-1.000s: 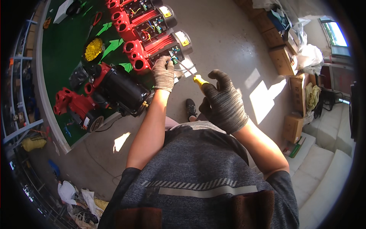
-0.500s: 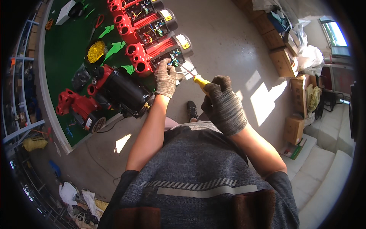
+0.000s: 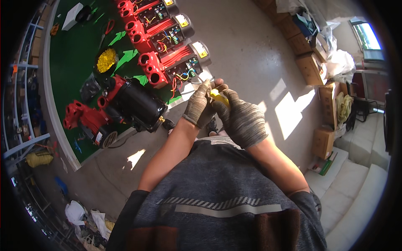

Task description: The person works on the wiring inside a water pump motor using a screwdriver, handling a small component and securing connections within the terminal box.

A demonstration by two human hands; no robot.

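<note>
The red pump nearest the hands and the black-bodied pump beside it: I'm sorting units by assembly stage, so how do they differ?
The red pump has its box open, showing a board and coloured wires; the black-bodied pump shows no open wiring. The red pump has a red body and a grey end cap with a yellow label; the black-bodied pump has a dark motor casing. The red pump lies in a row with similar units; the black-bodied pump sits apart, nearer the mat's edge. Both have red ports and lie on the green mat.

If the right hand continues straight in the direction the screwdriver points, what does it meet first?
Probably the nearest red pump unit with its open wiring compartment on the green mat. The right hand holds the yellow-handled screwdriver beside the left hand, aimed there; depth is unclear.
</note>
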